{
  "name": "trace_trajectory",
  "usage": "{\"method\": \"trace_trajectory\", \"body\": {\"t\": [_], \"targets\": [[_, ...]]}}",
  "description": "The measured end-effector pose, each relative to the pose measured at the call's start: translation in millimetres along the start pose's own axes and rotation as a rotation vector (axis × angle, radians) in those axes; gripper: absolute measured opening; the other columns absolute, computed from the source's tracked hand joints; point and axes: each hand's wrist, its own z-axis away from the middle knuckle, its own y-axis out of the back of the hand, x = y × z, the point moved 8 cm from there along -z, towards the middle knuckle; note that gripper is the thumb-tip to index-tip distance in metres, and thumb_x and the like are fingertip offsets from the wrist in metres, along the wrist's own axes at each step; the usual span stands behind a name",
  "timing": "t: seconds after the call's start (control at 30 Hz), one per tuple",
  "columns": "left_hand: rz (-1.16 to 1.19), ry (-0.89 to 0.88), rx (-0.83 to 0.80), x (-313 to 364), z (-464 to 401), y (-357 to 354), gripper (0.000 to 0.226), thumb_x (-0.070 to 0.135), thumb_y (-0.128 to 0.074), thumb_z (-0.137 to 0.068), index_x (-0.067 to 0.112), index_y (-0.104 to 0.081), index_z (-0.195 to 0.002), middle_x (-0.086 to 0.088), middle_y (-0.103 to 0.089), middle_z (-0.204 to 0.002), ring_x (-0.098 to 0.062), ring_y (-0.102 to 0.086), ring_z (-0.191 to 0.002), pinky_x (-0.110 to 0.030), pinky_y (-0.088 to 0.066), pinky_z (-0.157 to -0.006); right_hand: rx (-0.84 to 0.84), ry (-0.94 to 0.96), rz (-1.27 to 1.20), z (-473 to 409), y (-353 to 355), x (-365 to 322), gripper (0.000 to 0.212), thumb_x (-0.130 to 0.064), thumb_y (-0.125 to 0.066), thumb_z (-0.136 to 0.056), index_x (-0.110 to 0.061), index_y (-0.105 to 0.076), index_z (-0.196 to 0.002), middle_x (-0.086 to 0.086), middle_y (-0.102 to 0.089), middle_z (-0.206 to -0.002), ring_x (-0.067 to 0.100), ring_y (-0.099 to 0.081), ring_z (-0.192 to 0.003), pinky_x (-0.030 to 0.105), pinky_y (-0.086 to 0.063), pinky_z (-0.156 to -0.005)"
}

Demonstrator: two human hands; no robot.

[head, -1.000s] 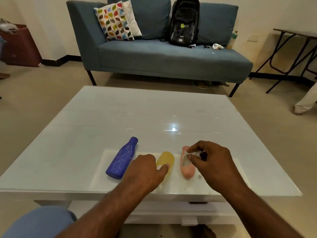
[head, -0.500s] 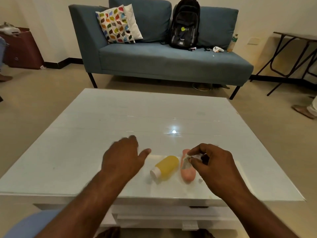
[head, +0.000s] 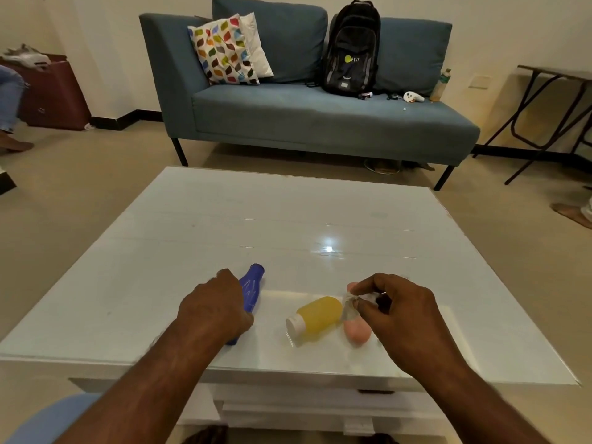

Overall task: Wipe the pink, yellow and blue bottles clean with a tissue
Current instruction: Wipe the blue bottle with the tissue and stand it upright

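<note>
Leftward shift of the left hand (head: 215, 307) is noted since half a second ago: it is now laid over the blue bottle (head: 250, 290), away from the yellow bottle (head: 315, 316)
Fingers of the left hand are curled over the blue bottle's body, which lies on its side on the white table (head: 160, 267), neck pointing away; whether a full grip is made cannot be told. A crumpled tissue (head: 350, 304) is pinched between thumb and fingertips of the right hand (head: 395, 310), held just above the pink bottle (head: 357, 331), as before. The yellow bottle lies on its side, white cap toward the near left, its far end just beside the pink bottle. Behind the table a blue sofa (head: 320, 123) is seen, bearing a patterned cushion (head: 224, 51) and a black backpack (head: 350, 48)
</note>
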Motion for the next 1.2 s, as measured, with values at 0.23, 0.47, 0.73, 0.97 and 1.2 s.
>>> {"method": "trace_trajectory", "body": {"t": [0.23, 0.47, 0.73, 0.97, 1.2], "targets": [[0.365, -0.082, 0.068, 24, 18, 21, 0.056, 0.048, -0.069, -0.083, 0.019, -0.045, -0.124, -0.004, -0.061, -0.116, -0.019, -0.065, -0.095, -0.030, -0.058, -0.077, 0.071, 0.025, -0.067, -2, 12, -4, 0.019, -0.016, -0.077, -0.088, -0.035, -0.076, -0.088, -0.017, -0.074, -0.088, -0.002, -0.066, -0.084, 0.009, -0.051, -0.069], [1.579, -0.006, -0.628, 87, 71, -10, 0.046, 0.035, -0.036, -0.099, 0.000, -0.055, -0.122, -0.021, -0.069, -0.090, -0.029, -0.066, -0.073, -0.040, -0.059, -0.069, 0.151, 0.075, -0.356, 1, 16, -21, 0.019, -0.015, -0.072, -0.093, -0.032, -0.077, -0.101, -0.016, -0.076, -0.102, 0.000, -0.071, -0.097, 0.007, -0.054, -0.077], [1.601, -0.106, -0.696, 106, 83, -12, 0.055, 0.045, -0.033, -0.101, 0.001, -0.062, -0.118, -0.019, -0.069, -0.085, -0.025, -0.063, -0.067, -0.031, -0.055, -0.059, 0.146, 0.284, -0.309, 8, 15, -44, 0.026, -0.045, -0.069, -0.085, -0.035, -0.067, -0.109, -0.017, -0.071, -0.107, 0.008, -0.069, -0.109, 0.011, -0.057, -0.082], [1.682, -0.056, -0.558, 101, 78, -9, 0.050, 0.046, -0.038, -0.101, 0.005, -0.065, -0.108, -0.016, -0.071, -0.077, -0.025, -0.065, -0.061, -0.035, -0.056, -0.058, 0.072, 0.484, -0.182, 22, 0, -62, 0.018, -0.022, -0.076, -0.087, -0.022, -0.072, -0.104, -0.015, -0.070, -0.105, 0.013, -0.069, -0.103, 0.021, -0.059, -0.080], [1.547, -0.123, -0.518, 101, 79, -8, 0.049, 0.045, -0.038, -0.101, 0.005, -0.066, -0.107, -0.016, -0.071, -0.078, -0.027, -0.065, -0.065, -0.035, -0.055, -0.059, 0.013, 0.601, -0.056, 30, -3, -74, 0.022, -0.013, -0.077, -0.084, -0.024, -0.073, -0.102, -0.017, -0.068, -0.104, 0.011, -0.066, -0.098, 0.024, -0.056, -0.081]]}}
